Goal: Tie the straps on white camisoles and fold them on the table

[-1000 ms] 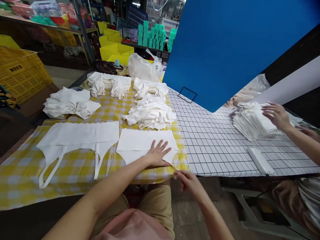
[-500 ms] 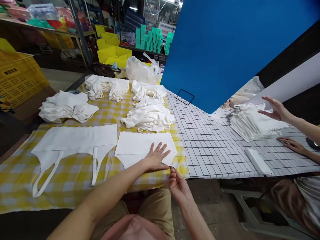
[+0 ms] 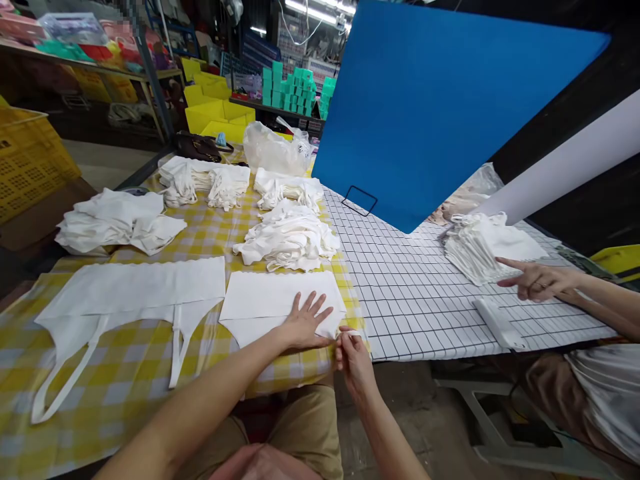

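**Two hands on one folded white cloth**

Left hand (image 3: 305,321) lies flat on the folded cloth (image 3: 273,303), fingers spread, palm pressing down near its right edge. Right hand (image 3: 353,353) sits at the cloth's lower right corner, thumb and fingertips pinched on that corner at the table edge.

Cloth lies on the yellow checked tablecloth (image 3: 130,363), near the front edge, just left of where the white grid mat (image 3: 415,293) begins. Just beside it on the left: an open bag (image 3: 125,293) spread flat, straps trailing toward the front edge.

Behind the cloth, a loose heap (image 3: 287,237) of white bags, close to touching its far edge. Further back, three more stacks (image 3: 225,180), and another pile (image 3: 117,220) far left. Clear plastic bag (image 3: 275,147) behind those.

On the grid mat, well apart to the right: a neat stack (image 3: 480,247) of white pieces, and a co-worker's hand (image 3: 537,280) just in front of it, index finger extended. White flat bar (image 3: 497,321) lies near that hand. Blue board (image 3: 440,107) stands tilted behind the mat.
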A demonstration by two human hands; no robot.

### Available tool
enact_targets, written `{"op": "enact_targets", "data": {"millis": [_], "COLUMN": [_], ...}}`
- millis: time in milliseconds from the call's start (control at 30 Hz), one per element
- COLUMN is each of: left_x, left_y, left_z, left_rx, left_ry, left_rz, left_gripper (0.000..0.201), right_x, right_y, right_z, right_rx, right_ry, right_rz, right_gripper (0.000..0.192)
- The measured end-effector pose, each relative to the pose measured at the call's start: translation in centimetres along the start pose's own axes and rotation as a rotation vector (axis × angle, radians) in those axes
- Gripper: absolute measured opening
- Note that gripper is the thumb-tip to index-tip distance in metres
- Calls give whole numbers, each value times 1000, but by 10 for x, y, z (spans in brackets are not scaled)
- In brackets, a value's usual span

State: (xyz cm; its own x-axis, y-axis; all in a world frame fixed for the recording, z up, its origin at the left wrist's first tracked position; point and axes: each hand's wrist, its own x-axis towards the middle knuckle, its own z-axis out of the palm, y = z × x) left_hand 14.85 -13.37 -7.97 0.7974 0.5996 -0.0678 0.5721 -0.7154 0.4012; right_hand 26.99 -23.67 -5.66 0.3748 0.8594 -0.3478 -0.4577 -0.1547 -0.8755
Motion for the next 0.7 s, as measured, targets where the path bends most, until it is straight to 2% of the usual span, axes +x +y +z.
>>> {"op": "enact_targets", "data": {"millis": [167, 233, 367, 467, 600, 700], "left_x": [-2, -2, -1, -1, -2, -2], "left_y": [3, 3, 3, 2, 2, 3], "left_z": [-6, -7, -7, -7, -7, -9], "left_rx": [-18, -16, 0, -1, -12, -26], "left_ry": [-13, -20, -35, -35, -32, -47], "left_rz": [-10, -5, 1, 9, 10, 14], "left_gripper": [81, 80, 82, 83, 84, 85], "right_x": [0, 3, 12, 16, 18, 19], "right_y": [-8, -12, -20, -26, -36, -45], "right_z": [4, 1, -9, -13, -13, -12], "right_rx": [-129, -235, -511, -591, -592, -556], "right_ry": [-123, -143, -154, -216, -240, -181], "right_rz": [-26, -57, -222, -374, -343, -308], "right_gripper": [52, 51, 33, 22, 27, 30]}}
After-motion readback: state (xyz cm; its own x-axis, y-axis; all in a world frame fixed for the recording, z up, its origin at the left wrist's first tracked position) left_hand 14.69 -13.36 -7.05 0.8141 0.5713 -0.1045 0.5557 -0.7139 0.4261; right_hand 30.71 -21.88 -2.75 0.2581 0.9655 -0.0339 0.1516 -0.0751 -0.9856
